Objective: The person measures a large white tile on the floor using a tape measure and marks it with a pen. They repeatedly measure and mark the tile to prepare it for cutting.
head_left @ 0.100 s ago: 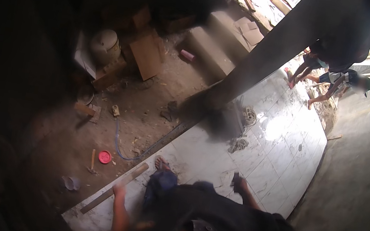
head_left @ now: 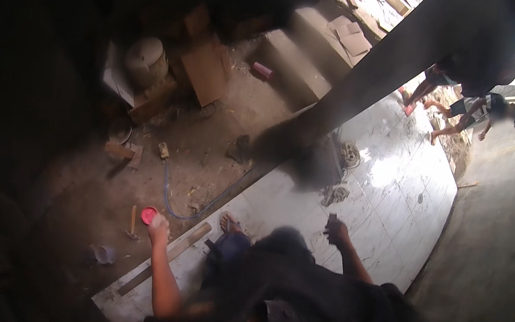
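My left hand [head_left: 158, 227] is raised over the left floor edge and overlaps a red round lid [head_left: 148, 213]; contact is unclear and its fingers are blurred. A long wooden strip [head_left: 187, 243] lies on the white tiles [head_left: 271, 200] beside that arm, near my sandalled foot [head_left: 230, 223]. A hammer [head_left: 134, 219] rests on the dirt left of the lid. My right hand [head_left: 336, 231], closed, grips a small dark block-like object [head_left: 331, 221] above the tiles.
A bucket [head_left: 144, 59], cardboard [head_left: 204, 75] and a thin hose [head_left: 165, 190] occupy the dirt at left. Concrete steps [head_left: 293, 65] stand beside a pillar [head_left: 381, 59]. A coiled rope [head_left: 350, 154] lies on the tiles. Two other people [head_left: 473, 118] are at the bright far opening.
My left hand has moved upward and leftward, from beside the wooden strip to over the red lid. My right hand, still holding the dark object, has risen slightly.
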The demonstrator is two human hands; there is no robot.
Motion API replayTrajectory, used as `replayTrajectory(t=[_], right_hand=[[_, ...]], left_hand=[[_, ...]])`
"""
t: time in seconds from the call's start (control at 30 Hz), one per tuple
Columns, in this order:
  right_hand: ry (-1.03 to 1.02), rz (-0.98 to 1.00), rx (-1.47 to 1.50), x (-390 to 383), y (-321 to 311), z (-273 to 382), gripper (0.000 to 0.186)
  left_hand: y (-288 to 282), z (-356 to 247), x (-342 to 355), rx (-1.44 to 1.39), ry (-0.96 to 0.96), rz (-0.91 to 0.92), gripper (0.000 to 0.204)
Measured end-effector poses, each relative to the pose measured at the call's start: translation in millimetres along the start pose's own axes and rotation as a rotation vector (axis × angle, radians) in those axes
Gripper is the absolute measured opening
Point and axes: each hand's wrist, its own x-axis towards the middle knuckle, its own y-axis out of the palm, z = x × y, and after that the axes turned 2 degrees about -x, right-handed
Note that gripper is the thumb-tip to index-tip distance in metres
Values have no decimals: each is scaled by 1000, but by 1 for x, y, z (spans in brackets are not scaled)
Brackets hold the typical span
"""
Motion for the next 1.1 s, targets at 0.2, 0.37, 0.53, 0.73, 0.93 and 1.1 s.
replayTrajectory(t=[0.2, 0.37, 0.53, 0.73, 0.93, 1.1], right_hand=[[39, 141, -578, -8, 46, 14, 20], [-269, 408, -1357, 38, 70, -27, 17], [-41, 403, -1198, 68, 71, -17, 19], [-369, 418, -1300, 183, 129, 63, 22], [-83, 276, -981, 262, 248, 249, 30], [-499, 222, -779, 356, 266, 326, 36]], left_hand=[[20, -123, -36, -255, 166, -201, 36], [-49, 67, -12, 75, -31, -292, 11], [-17, 57, -65, 202, -492, -216, 12], [42, -28, -21, 136, -475, -203, 14], [91, -157, 74, 122, -380, -232, 17], [160, -265, 177, 165, -312, -173, 21]])
